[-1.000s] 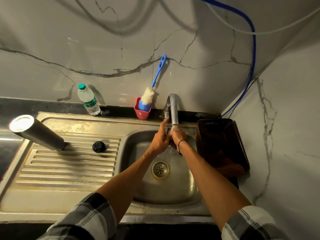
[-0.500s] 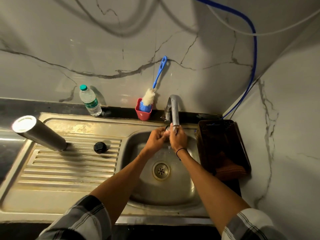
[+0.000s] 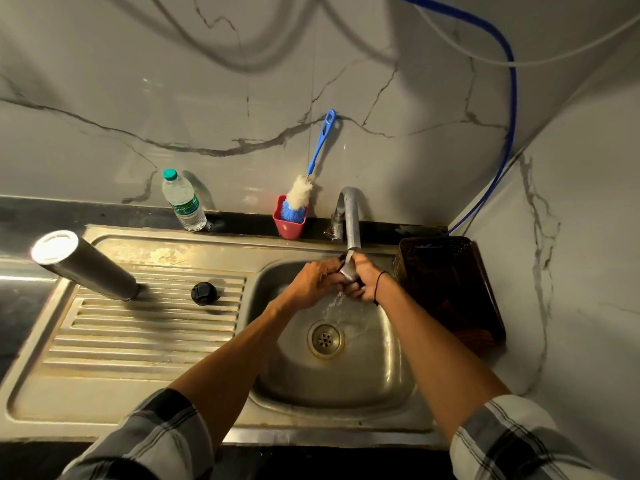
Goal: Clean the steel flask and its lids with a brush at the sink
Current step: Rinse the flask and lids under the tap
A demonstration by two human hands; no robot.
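We rinse what looks like a small steel lid [image 3: 347,271] under the tap [image 3: 352,220], left hand [image 3: 311,282] and right hand [image 3: 363,280] both curled round it. Rotate it in the stream; the flask [image 3: 86,263] and black lid [image 3: 204,292] wait on the left drainboard [image 3: 104,341], the brush [image 3: 304,188] far behind.

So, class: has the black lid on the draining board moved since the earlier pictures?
No. The black lid sits on the same ridges of the draining board, right of the steel flask.

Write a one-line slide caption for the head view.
Both hands rinse a small lid under the running tap; steel flask waits on drainboard.
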